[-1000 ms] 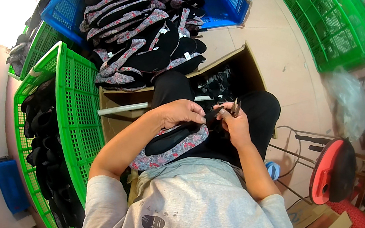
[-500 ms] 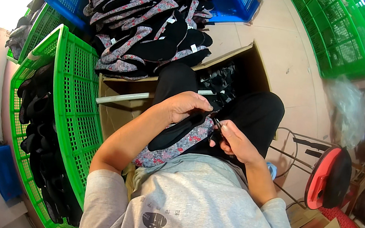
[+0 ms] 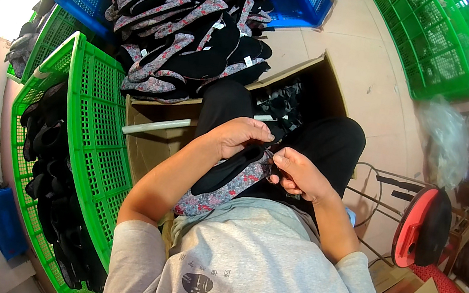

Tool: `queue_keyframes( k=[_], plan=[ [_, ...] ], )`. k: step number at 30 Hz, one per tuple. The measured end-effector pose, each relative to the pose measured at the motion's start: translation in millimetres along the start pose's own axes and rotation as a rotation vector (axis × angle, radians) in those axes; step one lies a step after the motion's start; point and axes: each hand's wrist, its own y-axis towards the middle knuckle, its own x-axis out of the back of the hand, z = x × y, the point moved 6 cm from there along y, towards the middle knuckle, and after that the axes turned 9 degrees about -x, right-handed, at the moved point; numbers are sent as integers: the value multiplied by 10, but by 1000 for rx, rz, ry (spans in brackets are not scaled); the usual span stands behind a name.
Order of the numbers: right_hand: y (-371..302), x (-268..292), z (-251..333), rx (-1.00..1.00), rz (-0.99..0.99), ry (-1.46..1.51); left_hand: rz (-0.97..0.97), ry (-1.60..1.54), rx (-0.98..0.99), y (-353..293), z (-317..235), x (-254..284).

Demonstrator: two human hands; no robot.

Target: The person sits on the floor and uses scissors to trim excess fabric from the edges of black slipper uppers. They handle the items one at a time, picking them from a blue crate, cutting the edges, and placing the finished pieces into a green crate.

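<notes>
Across my lap lies a curved, padded cloth piece (image 3: 221, 189), black inside with a grey-and-red floral outer band. My left hand (image 3: 244, 135) grips its upper end with thumb and fingers pressed together. At the same end, my right hand (image 3: 299, 175) pinches the floral edge between thumb and forefinger, its other fingers curled. Anything tucked inside the right palm is hidden. Just beyond my hands stands an open cardboard box (image 3: 332, 88) between my knees, with dark scraps (image 3: 284, 104) in it. A white rod (image 3: 157, 126) lies across the box.
A heap of similar floral-and-black pieces (image 3: 192, 46) spills from a blue crate (image 3: 305, 0) ahead. Close on my left stands a green crate (image 3: 95, 142) of black pieces. To the right are a red-and-black round stool (image 3: 422, 228), a plastic bag (image 3: 447, 138) and another green crate (image 3: 427, 48).
The dark, narrow tool tip that showed at my right fingers is out of sight. My right hand has turned slightly and now pinches the cloth edge. The left hand stays nearly still.
</notes>
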Motion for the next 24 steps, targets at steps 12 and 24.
queue_keyframes(
  k=[12, 24],
  plan=[
    [74, -73, 93, -19, -35, -34, -40, -28, -29, 10, 7, 8],
    [152, -59, 65, -9, -52, 54, -41, 0, 17, 33, 43, -5]
  ],
)
